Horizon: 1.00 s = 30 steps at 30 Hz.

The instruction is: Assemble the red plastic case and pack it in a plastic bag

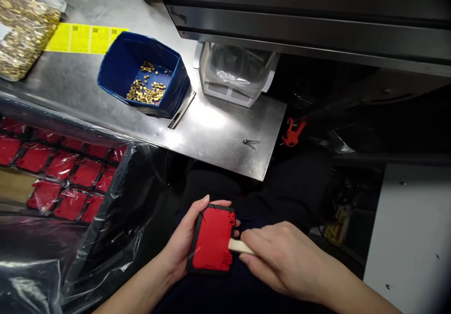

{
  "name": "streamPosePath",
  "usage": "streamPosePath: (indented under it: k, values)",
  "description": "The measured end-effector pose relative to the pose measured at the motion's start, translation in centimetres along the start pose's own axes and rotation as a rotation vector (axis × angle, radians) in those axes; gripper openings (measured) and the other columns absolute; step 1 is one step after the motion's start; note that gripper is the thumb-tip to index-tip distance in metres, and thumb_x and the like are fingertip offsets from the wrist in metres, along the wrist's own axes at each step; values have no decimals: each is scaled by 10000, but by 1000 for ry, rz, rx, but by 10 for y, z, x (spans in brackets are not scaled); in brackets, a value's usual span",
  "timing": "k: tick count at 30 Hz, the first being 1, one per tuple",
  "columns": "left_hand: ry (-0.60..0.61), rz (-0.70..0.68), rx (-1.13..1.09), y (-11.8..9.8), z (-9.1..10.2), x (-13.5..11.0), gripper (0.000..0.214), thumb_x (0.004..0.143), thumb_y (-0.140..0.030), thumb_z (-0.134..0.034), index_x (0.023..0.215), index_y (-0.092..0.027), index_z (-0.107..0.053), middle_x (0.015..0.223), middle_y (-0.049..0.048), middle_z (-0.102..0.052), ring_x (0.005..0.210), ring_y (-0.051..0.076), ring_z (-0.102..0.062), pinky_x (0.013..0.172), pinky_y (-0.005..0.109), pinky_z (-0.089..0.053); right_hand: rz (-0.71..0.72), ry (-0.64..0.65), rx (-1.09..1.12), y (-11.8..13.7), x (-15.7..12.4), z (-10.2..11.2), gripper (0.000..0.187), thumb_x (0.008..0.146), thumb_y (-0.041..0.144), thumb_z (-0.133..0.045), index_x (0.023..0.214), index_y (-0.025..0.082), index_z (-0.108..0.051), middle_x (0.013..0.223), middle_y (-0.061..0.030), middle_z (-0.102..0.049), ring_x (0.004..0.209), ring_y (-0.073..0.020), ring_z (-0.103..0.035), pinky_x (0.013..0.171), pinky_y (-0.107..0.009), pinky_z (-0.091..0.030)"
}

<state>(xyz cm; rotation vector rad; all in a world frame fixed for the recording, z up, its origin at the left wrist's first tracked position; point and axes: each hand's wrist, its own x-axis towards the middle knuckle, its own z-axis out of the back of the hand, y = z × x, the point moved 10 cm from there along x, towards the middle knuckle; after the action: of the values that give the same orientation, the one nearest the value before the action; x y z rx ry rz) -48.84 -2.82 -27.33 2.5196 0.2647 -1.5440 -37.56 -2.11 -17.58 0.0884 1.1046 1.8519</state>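
My left hand (181,243) grips a flat red plastic part with a black rim (212,244), held over my lap below the table edge. My right hand (282,257) is closed round a cream-coloured stick (237,245), whose tip rests on the right side of the red part. A blue bin (120,65) on the steel table (218,126) holds several small brass pieces (146,91).
At the left, a plastic-lined box (116,196) holds rows of red parts (63,173). Bags of brass pieces (21,32) and yellow labels (84,38) lie at the back left. A white holder with a clear bag (234,72), tweezers (251,142) and a metal strip (181,111) sit on the table.
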Motion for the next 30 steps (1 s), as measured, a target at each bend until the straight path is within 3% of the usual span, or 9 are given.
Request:
streamPosePath:
  k: [3,9,15,20,24,30]
  values:
    - [-23,14,23,2,2,3,550,967,-532,-543,1272,-92,-667,997,226,-785,841,324,-770,728,390,-620,71,-49,-131,2,-1,-8,161,1032,288,-421,913,220,-506,706,42,-604,530,-147,-489,515,-346,-250]
    - [21,68,75,11,-5,5,567,960,-590,-527,1230,-115,-677,957,231,-784,811,309,-764,705,367,-605,195,-148,-206,11,-9,-3,123,991,251,-454,896,213,-522,685,45,-602,521,-149,-491,515,-340,-281]
    - [-26,26,196,14,-3,8,524,922,-571,-625,1142,-105,-722,888,159,-777,732,217,-715,700,289,-587,294,-193,-252,28,-3,-7,121,1006,287,-475,916,228,-530,654,61,-599,528,-146,-525,497,-339,-235]
    - [-30,94,175,22,1,11,590,928,-628,-571,1237,-139,-686,897,175,-782,718,250,-718,650,328,-587,221,-135,-220,14,-4,-14,148,1030,291,-467,907,223,-513,675,64,-627,523,-127,-533,512,-337,-238]
    - [-68,99,188,22,4,14,579,899,-616,-629,1182,-118,-710,859,150,-774,685,224,-702,615,286,-567,225,-132,-206,13,-1,-15,179,1046,321,-444,906,225,-502,682,54,-649,543,-122,-564,516,-327,-204]
    - [-78,98,171,22,6,13,560,918,-608,-598,1173,-121,-704,855,150,-770,697,243,-711,641,319,-584,186,-115,-164,13,3,-17,175,1045,310,-440,907,223,-505,671,52,-654,532,-112,-563,515,-320,-199]
